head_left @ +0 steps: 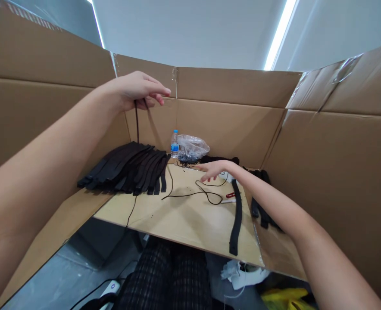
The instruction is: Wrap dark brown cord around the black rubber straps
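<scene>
My left hand (142,91) is raised high at the left, its fingers closed on a thin black cord (137,122). Two strands of the cord hang down from it, passing behind a fanned pile of black fabric strips (129,165). My right hand (211,170) hovers low over the back of the table, fingers stretched and apart, with nothing visible in them. Below it, more thin black cord (206,193) lies in loose loops on the table (184,219). One black strip (236,219) lies alone at the right, beside a small red tool (230,195).
At the back stand a water bottle (174,146) and a clear plastic bag (193,147), with a dark tangle of short cords in front. More black strips (260,206) lie at the right. Cardboard walls (229,125) enclose the table on three sides.
</scene>
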